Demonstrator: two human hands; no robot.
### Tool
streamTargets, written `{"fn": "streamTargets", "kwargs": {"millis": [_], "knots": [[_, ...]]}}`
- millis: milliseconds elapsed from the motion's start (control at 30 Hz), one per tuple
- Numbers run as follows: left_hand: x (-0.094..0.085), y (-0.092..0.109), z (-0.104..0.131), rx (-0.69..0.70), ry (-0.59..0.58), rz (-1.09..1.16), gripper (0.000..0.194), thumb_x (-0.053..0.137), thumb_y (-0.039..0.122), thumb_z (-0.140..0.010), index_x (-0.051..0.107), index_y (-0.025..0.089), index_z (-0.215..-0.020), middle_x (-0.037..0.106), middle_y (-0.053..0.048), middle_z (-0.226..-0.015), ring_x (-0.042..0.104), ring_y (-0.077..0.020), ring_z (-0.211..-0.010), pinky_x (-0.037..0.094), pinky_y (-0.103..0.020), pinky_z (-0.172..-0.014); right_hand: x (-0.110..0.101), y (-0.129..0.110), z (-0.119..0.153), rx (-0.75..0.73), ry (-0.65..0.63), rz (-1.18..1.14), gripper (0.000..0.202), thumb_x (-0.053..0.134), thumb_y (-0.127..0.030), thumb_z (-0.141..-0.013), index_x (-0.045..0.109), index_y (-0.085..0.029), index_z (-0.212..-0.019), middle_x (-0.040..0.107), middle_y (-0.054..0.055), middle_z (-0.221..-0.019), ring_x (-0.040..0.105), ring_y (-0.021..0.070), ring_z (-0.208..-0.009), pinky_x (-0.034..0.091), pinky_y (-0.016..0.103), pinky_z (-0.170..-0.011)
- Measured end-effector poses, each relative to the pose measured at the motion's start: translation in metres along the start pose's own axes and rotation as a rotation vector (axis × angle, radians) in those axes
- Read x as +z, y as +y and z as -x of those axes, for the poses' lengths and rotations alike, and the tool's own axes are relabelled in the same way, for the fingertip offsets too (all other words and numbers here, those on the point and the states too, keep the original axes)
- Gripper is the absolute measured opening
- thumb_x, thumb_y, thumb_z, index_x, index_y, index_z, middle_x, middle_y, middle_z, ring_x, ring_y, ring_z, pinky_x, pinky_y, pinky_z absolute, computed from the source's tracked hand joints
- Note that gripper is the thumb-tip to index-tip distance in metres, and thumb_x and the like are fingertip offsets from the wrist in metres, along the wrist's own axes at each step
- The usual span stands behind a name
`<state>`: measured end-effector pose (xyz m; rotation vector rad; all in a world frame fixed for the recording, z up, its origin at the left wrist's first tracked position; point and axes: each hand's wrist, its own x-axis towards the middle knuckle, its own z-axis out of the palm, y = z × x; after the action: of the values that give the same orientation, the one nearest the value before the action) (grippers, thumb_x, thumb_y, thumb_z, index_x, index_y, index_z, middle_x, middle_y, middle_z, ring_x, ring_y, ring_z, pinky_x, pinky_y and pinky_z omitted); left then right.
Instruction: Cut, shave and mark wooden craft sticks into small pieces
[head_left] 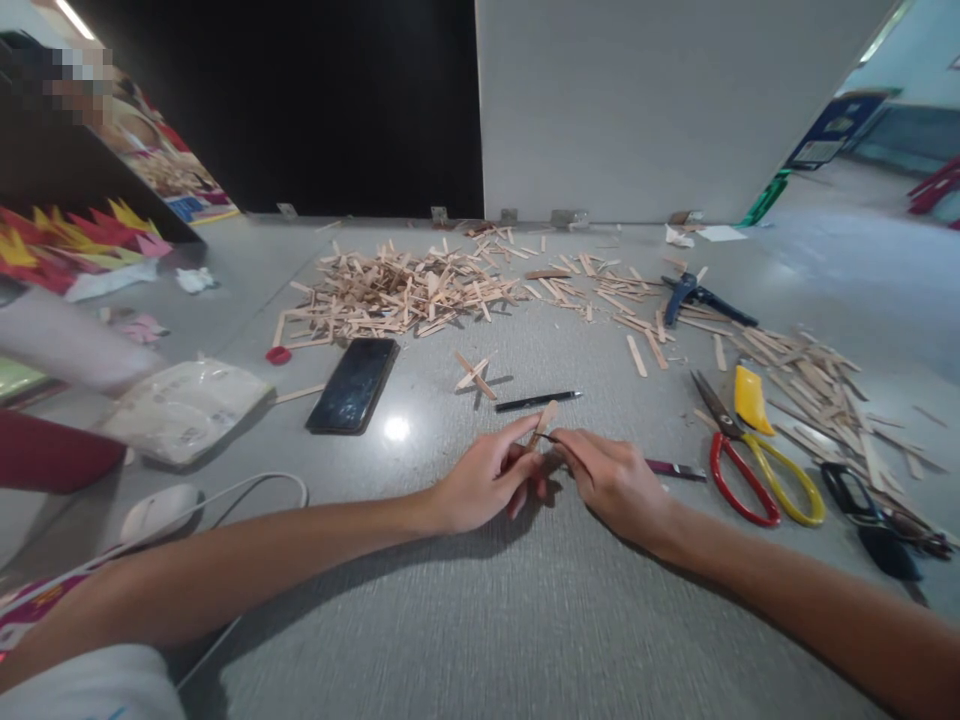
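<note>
Near the middle of the grey table, my left hand (487,478) is closed round a wooden stick (550,412), whose rounded end points up. My right hand (616,478) meets it from the right, its fingers pinched on a small dark thing that touches the stick; what it is cannot be made out. Just beyond both hands lies a black pen (538,401). Behind the pen is a small crossed piece made of sticks (474,375). A dark, flat tool (679,470) lies partly behind my right hand.
A phone (354,386), plastic packet (191,408) and white cable (262,477) are on the left. Scissors (757,480), a yellow-handled item (750,398), pliers (705,298) and glasses (862,500) lie right. A stick pile (405,290) is behind, before an upright panel (615,110).
</note>
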<state>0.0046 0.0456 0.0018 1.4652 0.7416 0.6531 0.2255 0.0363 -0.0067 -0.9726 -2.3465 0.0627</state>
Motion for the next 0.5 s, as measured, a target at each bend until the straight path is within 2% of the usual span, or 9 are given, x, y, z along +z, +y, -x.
{"fn": "streamTargets", "kwargs": {"millis": [133, 233, 500], "knots": [[-0.0004, 0.0020, 0.0006, 0.000, -0.033, 0.018, 0.064, 0.060, 0.044, -0.108, 0.039, 0.019, -0.164, 0.070, 0.000, -0.080, 0.054, -0.0096, -0.051, 0.044, -0.021, -0.050, 0.0004, 0.0010, -0.0006, 0.028, 0.009, -0.004, 0.036, 0.039, -0.014, -0.113, 0.074, -0.012, -0.107, 0.081, 0.014, -0.088, 0.078, 0.0215, -0.070, 0.061, 0.030, -0.063], [0.0003, 0.0016, 0.0000, 0.011, -0.062, 0.058, 0.060, 0.057, 0.044, -0.109, 0.039, 0.020, -0.161, 0.073, -0.003, -0.090, 0.054, -0.0090, -0.052, 0.044, -0.021, -0.051, -0.0001, 0.0015, -0.0001, 0.055, 0.018, -0.005, 0.036, 0.039, -0.013, -0.112, 0.075, -0.013, -0.105, 0.082, 0.014, -0.087, 0.078, 0.0214, -0.070, 0.062, 0.030, -0.062], [0.0002, 0.0002, -0.0014, -0.009, -0.012, 0.003, 0.035, 0.052, 0.049, -0.111, 0.058, 0.018, -0.125, 0.078, -0.009, -0.100, 0.056, -0.0073, -0.047, 0.043, -0.020, -0.047, -0.0025, -0.0016, -0.0009, 0.143, 0.030, 0.002, 0.036, 0.041, -0.016, -0.113, 0.077, -0.016, -0.107, 0.084, 0.014, -0.095, 0.079, 0.0200, -0.075, 0.063, 0.029, -0.068]]}}
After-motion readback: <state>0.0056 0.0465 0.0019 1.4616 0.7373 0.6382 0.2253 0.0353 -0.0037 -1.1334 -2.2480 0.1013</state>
